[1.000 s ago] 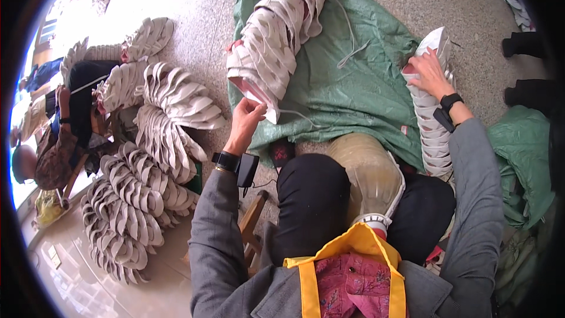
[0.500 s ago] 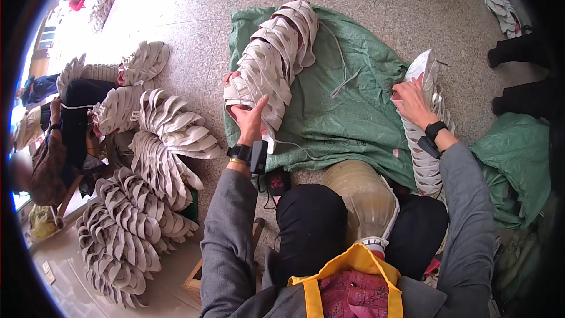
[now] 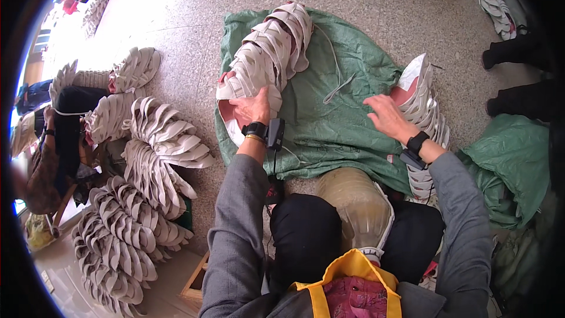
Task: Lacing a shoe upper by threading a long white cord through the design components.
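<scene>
A long stack of nested white shoe uppers with pinkish lining lies on a green woven sheet. My left hand is closed on the upper at the stack's near end, its fingers by the opening; part of the grip is hidden. To the right, a second stack of white uppers stretches toward my knee, its far piece showing the pink inside. My right hand is just left of that stack, holding nothing, fingers apart over the sheet. A thin white cord lies between the stacks.
A yellowed translucent plastic form sits between my knees. On the left are several more stacks of uppers and a seated person's arm. Toward the right edge lie a green bag and another person's dark-clad legs.
My right hand has let go of the right stack's end piece and moved left and down. My left hand has shifted slightly right, and the near upper's opening shows more.
</scene>
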Action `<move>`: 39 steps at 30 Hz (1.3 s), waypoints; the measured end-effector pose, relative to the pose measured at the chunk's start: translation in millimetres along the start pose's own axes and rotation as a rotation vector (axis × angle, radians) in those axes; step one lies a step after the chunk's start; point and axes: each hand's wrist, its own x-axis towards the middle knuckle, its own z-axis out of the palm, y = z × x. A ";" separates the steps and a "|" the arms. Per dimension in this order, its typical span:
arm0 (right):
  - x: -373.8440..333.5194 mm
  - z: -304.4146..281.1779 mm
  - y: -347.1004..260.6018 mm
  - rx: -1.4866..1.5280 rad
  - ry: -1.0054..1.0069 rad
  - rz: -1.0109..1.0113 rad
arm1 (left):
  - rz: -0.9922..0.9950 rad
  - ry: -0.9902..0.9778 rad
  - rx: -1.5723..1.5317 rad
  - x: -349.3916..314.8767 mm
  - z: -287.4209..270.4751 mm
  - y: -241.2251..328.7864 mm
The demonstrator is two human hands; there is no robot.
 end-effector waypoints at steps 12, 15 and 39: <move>112.2 49.0 -90.6 0.642 -0.215 0.123 | 0.211 0.029 -0.146 -12.3 6.9 -20.6; 131.3 72.2 -88.3 0.754 -0.174 0.208 | 0.275 0.050 -0.228 -22.7 10.7 -19.0; 154.8 105.3 -94.4 0.881 -0.081 0.382 | 0.365 -0.159 -0.415 -53.4 -20.3 -42.2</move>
